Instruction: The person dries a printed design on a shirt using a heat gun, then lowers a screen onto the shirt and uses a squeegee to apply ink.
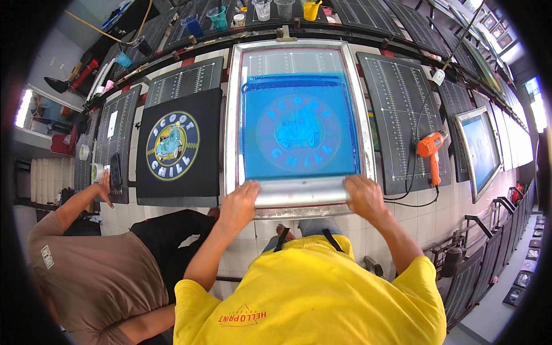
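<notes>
My left hand (pixel 241 201) and my right hand (pixel 364 195) are closed around the two ends of a wide silver squeegee (pixel 302 191). It lies across the near end of a metal-framed printing screen (pixel 234 103), slightly blurred. Blue ink covers much of the mesh (pixel 256 129), thicker along the far and side edges. A round scooter design shows through the mesh. To the left, a black fabric piece (pixel 204 132) printed with a coloured round scooter design lies on a board. What lies beneath the screen is mostly hidden.
An orange heat gun (pixel 430 150) with a cable sits on the board at right. Another framed screen (pixel 478 152) leans beyond it. Cups of ink (pixel 311 10) line the far rail. At left, a co-worker in a brown shirt (pixel 103 276) reaches over a board near a phone (pixel 115 171).
</notes>
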Action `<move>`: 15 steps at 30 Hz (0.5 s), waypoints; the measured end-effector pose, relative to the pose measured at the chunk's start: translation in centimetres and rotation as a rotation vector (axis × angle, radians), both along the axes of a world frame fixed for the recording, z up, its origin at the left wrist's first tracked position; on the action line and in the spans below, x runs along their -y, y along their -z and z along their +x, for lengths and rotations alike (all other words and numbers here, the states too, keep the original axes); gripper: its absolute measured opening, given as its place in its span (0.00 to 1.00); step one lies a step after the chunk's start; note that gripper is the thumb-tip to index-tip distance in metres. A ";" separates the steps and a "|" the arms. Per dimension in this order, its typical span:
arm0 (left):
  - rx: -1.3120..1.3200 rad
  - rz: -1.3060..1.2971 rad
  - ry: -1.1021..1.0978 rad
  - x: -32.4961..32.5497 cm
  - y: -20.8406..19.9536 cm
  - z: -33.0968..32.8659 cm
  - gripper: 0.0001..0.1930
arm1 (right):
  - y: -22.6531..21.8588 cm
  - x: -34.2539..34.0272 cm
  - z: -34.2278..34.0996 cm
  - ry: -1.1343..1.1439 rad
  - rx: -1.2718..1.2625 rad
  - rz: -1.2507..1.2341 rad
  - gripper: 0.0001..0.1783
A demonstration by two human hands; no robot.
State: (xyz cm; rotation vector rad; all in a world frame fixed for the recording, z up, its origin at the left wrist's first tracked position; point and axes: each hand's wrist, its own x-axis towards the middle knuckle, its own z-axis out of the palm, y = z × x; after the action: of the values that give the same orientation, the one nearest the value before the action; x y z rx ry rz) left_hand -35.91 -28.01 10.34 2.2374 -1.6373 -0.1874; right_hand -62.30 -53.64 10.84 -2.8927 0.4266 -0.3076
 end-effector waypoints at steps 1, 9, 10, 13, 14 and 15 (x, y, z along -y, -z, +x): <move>-0.011 -0.015 -0.002 -1.2 0.3 -1.4 0.16 | -0.2 -1.2 -1.1 -0.001 -0.004 0.016 0.13; 0.046 -0.114 0.036 -3.2 3.0 -3.2 0.16 | 1.9 -3.9 -2.9 0.023 -0.008 -0.054 0.13; 0.055 -0.124 0.046 -2.6 3.3 -2.5 0.16 | 2.3 -3.3 -2.4 0.028 -0.013 -0.046 0.13; 0.014 -0.084 0.023 -0.9 2.6 -1.0 0.20 | 1.9 -1.3 -0.9 0.033 -0.063 -0.034 0.12; -0.015 -0.050 0.008 -0.8 2.4 -0.8 0.22 | 1.8 -1.0 -0.5 0.036 -0.089 -0.021 0.12; -0.009 -0.046 0.004 -0.7 2.3 -0.7 0.22 | 1.5 -0.8 -0.4 0.033 -0.044 -0.019 0.11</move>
State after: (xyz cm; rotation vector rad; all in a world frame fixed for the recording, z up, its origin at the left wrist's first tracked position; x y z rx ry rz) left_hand -36.65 -27.32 8.00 2.1962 -1.6251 -0.1599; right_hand -62.73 -52.80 9.32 -2.9180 0.4816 -0.2546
